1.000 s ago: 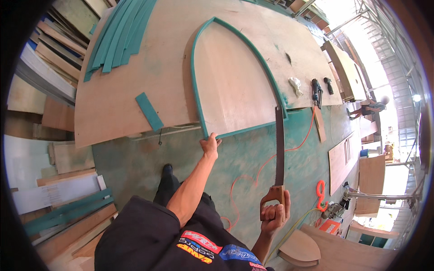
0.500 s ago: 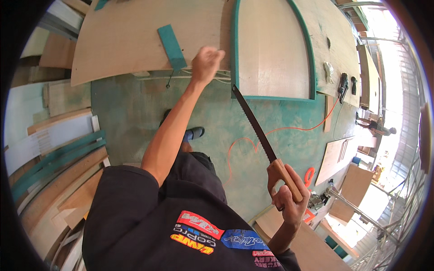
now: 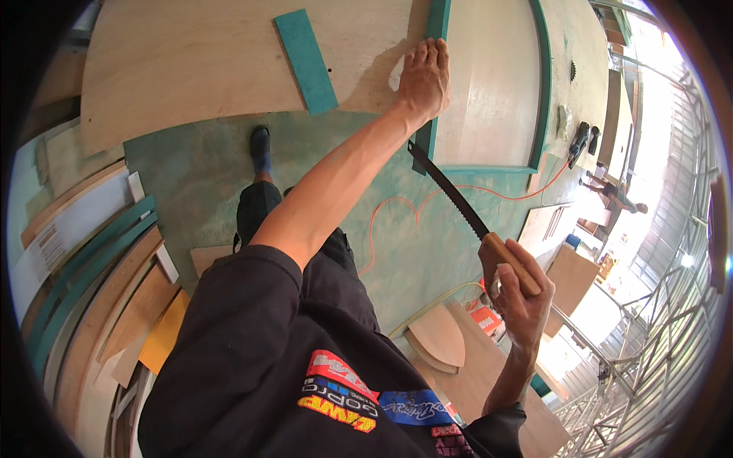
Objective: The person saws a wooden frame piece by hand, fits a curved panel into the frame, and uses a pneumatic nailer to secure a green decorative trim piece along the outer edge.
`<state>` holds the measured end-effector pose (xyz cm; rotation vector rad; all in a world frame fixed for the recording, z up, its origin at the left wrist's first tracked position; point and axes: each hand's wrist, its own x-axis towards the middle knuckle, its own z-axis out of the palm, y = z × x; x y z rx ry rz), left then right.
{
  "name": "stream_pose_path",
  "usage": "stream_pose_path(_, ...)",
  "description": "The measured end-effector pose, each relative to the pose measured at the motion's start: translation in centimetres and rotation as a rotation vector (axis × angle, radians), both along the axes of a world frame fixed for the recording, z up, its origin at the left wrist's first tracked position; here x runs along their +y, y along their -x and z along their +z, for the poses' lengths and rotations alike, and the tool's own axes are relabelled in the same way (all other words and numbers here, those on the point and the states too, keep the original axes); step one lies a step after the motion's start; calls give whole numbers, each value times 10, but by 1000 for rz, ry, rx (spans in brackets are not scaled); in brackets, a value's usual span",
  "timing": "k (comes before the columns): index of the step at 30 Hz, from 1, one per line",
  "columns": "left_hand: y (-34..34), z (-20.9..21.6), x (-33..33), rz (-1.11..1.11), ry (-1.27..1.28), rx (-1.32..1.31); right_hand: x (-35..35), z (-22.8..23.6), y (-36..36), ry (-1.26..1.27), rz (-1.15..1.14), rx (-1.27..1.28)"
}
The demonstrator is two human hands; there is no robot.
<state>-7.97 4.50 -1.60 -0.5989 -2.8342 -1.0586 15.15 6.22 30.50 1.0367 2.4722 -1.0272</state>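
1. Pale plywood tabletop [image 3: 191, 69], near edge bowed; teal-edged, pale-panelled wooden frame [image 3: 438, 21] juts past it over green-stained floor [image 3: 412, 259].
2. Room: floor stretch below frame's lower rail, crossed by thin orange hose [image 3: 372, 225].
3. Left hand [image 3: 424, 80]: fingers nearly together, laid over frame's left strip; thumb hidden, can't tell if gripping.
4. Right hand [image 3: 523, 301]: fingers wrapped round brown-handled, dark-bladed handsaw [image 3: 456, 197].
5. Blade tip at frame's lower left corner; contact unclear.
6. Teal rectangular board [image 3: 306, 62] on tabletop, apart from left hand.
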Motion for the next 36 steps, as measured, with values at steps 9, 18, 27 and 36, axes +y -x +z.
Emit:
stream_pose_path(9,2,-4,1,32,-104,78,-6,-36,39,-107,94,-38)
stream_pose_path(18,3,-4,0,4,-108,69,-17,-60,30,-49,-125,-115)
stream_pose_path(27,5,-3,-3,-3,-91,92,-18,-86,8,-80,-81,-5)
stream_pose_path(36,3,0,2,10,-21,102,-12,-102,-4,-10,-133,38)
